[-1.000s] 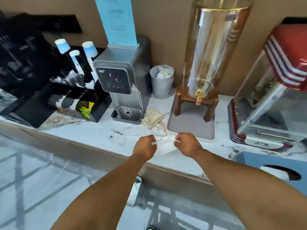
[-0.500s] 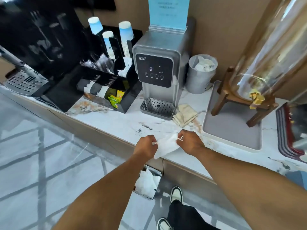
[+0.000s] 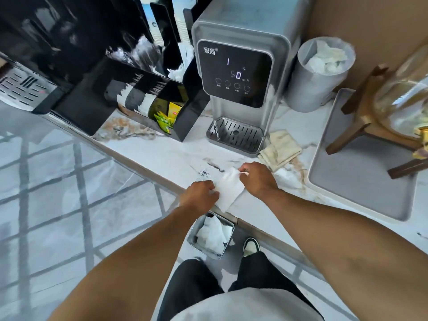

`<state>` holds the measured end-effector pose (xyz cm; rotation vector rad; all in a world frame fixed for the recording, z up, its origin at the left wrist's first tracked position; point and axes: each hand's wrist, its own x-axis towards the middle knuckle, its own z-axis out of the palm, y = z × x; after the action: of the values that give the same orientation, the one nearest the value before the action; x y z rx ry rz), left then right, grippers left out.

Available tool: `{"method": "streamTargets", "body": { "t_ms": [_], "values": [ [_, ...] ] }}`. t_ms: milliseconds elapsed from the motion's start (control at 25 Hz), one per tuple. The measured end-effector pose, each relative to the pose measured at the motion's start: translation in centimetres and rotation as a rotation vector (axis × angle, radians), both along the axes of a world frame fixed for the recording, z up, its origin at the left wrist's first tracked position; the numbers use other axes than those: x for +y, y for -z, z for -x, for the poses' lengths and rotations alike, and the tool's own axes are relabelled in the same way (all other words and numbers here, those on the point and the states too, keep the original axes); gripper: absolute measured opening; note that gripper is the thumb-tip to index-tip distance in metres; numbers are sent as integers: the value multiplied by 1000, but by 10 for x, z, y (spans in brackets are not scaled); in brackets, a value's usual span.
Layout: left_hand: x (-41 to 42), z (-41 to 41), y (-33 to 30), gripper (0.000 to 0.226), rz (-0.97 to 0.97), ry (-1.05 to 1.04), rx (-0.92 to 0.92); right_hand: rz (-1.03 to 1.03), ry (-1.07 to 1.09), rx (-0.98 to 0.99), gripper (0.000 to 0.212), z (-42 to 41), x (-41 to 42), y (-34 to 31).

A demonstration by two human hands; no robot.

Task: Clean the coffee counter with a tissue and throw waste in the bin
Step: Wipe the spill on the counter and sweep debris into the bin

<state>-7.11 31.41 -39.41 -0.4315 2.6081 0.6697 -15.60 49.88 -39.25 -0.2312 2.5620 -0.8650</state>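
Note:
A white tissue [image 3: 229, 189] is stretched between my two hands above the front edge of the marble counter [image 3: 171, 156]. My left hand [image 3: 199, 196] pinches its near left side, and my right hand [image 3: 258, 178] grips its far right corner. Dark coffee grounds [image 3: 204, 172] lie on the counter just beyond the tissue. On the floor below the counter edge stands a square metal bin [image 3: 212, 235] holding crumpled white tissues.
A grey water dispenser [image 3: 238, 89] stands behind, with a folded beige cloth [image 3: 279, 150] by its drip tray. A round grey bin [image 3: 317, 77] of tissues, a grey tray [image 3: 361, 172] under a wooden-legged glass dispenser and a black condiment organiser [image 3: 129, 100] crowd the counter. My shoe [image 3: 251, 246] is beside the floor bin.
My head has tilted down and the view shifted right to left, bringing the floor bin and my legs into sight. Both hands keep hold of the tissue, now closer to the coffee grounds.

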Motion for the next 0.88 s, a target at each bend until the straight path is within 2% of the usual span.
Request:
{"method": "streamTargets", "body": {
  "t_ms": [120, 200, 360, 480, 560, 640, 800, 880],
  "values": [
    [-12, 11, 11, 35, 67, 202, 33, -110, -13, 102, 23, 4, -6, 7],
    [-27, 17, 16, 39, 92, 287, 102, -209, -32, 174, 23, -3, -17, 11],
    [-66, 33, 12, 38, 60, 413, 343, -425, 141, 328, 36, -19, -47, 9],
    [-109, 53, 13, 26, 70, 551, 535, -482, 292, 362, 35, -31, -68, 6],
    [-140, 70, 19, 23, 148, 600, 534, -517, 385, 376, 34, -38, -81, 6],
    [-162, 85, 27, 29, 174, 640, 493, -577, 407, 390, 34, -45, -90, 8],
    [-173, 101, 38, 40, 66, 759, 497, -474, 350, 388, 28, -49, -102, 13],
    [-172, 101, 46, 39, 47, 762, 528, -385, 369, 344, 37, -53, -106, 21]
  ]
}}
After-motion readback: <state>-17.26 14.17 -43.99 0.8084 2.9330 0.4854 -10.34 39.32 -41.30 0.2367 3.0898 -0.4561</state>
